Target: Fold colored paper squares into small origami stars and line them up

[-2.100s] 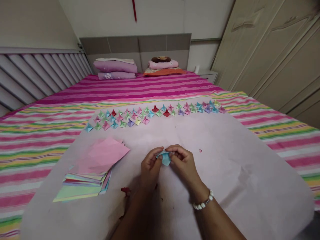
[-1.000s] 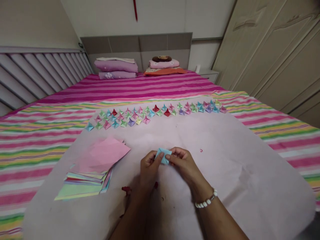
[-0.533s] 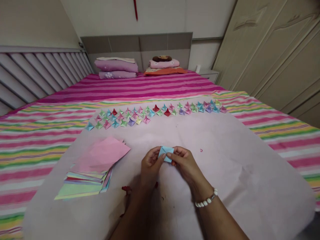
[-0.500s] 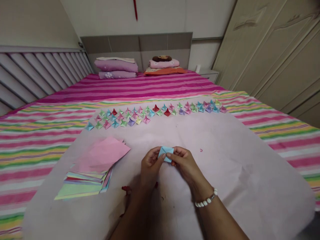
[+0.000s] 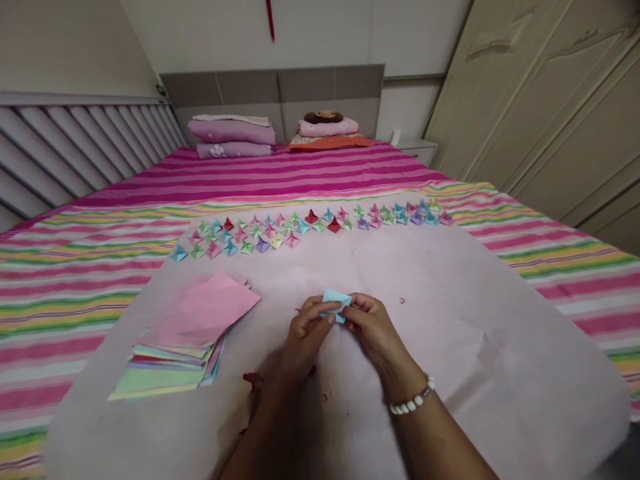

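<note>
A small light-blue folded paper [image 5: 336,297] is held between both hands above the pale sheet [image 5: 450,320]. My left hand [image 5: 309,327] grips its left side, with the index finger lying across the face and the thumb at the lower edge. My right hand [image 5: 369,323] pinches the right side, thumb on top and the other fingers curled behind. The fingers cover part of the paper, so its folds show only in part. To the left lies a stack of coloured paper squares [image 5: 205,310], pink on top.
Several small folded paper pieces [image 5: 263,245] in many colours stand in rows along the sheet's far edge. Red scraps [image 5: 253,380] lie near my left forearm. A striped bedspread [image 5: 575,267] surrounds the sheet. Folded bedding [image 5: 233,133] is stacked by the headboard.
My left index finger has moved from behind the blue paper to across its front. The paper has turned slightly and shifted a little to the right.
</note>
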Demonstrator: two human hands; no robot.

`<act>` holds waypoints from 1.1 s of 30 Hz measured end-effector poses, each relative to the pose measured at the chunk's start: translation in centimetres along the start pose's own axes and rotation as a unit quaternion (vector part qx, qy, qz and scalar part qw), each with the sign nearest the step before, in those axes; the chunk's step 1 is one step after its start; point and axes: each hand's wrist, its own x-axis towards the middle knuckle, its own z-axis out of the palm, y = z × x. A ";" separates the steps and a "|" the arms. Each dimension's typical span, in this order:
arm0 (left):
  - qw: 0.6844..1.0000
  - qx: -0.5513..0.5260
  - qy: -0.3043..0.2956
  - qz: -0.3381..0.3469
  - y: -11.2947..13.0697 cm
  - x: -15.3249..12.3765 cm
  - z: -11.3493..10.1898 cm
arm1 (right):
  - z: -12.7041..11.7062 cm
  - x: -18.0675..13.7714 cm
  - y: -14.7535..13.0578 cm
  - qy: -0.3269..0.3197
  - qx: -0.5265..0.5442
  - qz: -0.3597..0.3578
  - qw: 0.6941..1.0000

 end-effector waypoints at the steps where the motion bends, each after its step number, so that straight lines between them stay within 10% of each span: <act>1: 1.000 0.003 0.000 -0.003 0.1 0.0 0.0 | 0.0 0.0 0.0 0.003 0.000 0.000 1.000; 19: 0.983 -0.130 0.108 -0.066 -0.7 0.4 0.4 | 0.0 -0.2 0.0 -0.077 -0.005 0.005 0.997; 33: 0.993 0.001 0.099 -0.069 -0.7 0.2 0.0 | 0.1 -0.1 0.0 -0.025 -0.026 -0.037 0.999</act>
